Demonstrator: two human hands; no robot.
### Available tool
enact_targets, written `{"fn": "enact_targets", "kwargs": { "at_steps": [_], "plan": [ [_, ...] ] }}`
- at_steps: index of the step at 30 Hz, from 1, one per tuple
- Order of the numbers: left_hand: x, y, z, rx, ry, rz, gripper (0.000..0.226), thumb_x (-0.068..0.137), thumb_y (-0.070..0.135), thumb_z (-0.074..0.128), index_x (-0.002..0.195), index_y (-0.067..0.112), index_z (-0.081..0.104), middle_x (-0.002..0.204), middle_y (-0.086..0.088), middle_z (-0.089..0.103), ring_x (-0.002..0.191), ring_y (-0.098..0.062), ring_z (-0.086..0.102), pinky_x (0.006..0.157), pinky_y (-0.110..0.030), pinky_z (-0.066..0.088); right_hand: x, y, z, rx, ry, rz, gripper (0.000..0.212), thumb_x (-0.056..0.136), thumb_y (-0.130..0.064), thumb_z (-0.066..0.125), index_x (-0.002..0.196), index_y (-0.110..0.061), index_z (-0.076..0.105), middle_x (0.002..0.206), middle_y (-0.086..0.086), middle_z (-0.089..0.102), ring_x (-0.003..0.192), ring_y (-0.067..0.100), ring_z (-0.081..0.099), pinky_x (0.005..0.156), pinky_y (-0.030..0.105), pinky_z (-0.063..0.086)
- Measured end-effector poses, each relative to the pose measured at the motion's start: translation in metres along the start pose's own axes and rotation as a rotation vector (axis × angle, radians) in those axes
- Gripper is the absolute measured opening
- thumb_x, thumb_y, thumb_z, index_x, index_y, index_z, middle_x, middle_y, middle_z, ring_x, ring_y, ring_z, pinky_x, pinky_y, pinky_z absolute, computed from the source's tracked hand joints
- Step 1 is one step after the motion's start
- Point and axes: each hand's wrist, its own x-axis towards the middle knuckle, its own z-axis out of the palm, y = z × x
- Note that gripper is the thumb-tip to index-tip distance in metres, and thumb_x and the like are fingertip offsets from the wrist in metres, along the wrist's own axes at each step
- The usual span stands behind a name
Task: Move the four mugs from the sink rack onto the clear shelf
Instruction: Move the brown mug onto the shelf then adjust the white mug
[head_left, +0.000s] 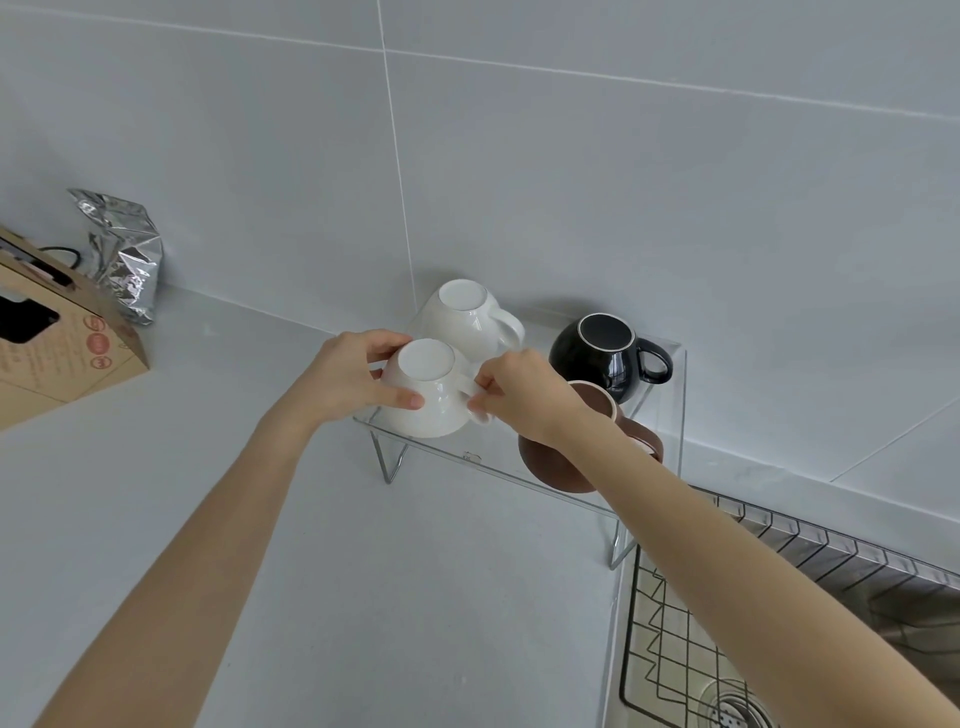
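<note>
Mugs: all four are inverted on the clear shelf (670, 415). Black mug (608, 358) and rear white mug (465, 317) sit at its back, brown mug (587, 447) at its front. Left hand (348, 379) and right hand (524, 395) are clamped on the front white mug (426, 389). Sink rack (670, 639) shows none. Release is judged the only step left.

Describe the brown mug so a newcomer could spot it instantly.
Find the clear shelf standing on the counter against the tiled wall, just left of the sink. Four mugs sit upside down on it; the brown mug is at the front right corner, partly hidden behind the right hand. It is the only brown one: its neighbours are white or black.
</note>
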Motion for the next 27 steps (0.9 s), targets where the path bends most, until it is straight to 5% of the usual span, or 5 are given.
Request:
{"fn": "enact_targets", "kwargs": {
  "at_steps": [10,14,27],
  "plan": [
    [0.001,-0.004,0.001,-0.027,-0.009,0.011,0.06,0.056,0.005,0.083,0.107,0.025,0.058,0.102,0.018,0.061,0.1,0.008,0.053,0.077,-0.009,0.043,-0.003,-0.002,0.001,-0.045,0.026,-0.001,0.023,0.081,-0.017,0.056,0.087,0.004,0.064,0.077,0.022,0.062,0.076,0.035,0.054,0.06,0.032,0.036],
    [0.001,-0.006,0.0,-0.025,-0.012,0.021,0.057,0.056,0.006,0.083,0.096,0.037,0.057,0.103,0.02,0.06,0.099,0.008,0.055,0.073,-0.005,0.045,-0.006,-0.003,0.002,-0.076,0.038,0.0,0.023,0.081,-0.018,0.056,0.082,0.004,0.063,0.069,0.013,0.052,0.069,0.03,0.047,0.046,0.028,0.027],
    [0.001,-0.011,0.002,-0.052,0.007,0.032,0.061,0.056,0.007,0.084,0.107,0.028,0.057,0.105,0.016,0.061,0.101,0.004,0.056,0.084,-0.013,0.045,-0.01,-0.005,0.001,-0.113,0.038,-0.014,0.023,0.085,-0.019,0.052,0.084,0.003,0.06,0.071,0.014,0.05,0.07,0.03,0.045,0.045,0.029,0.023]
  ]
}}
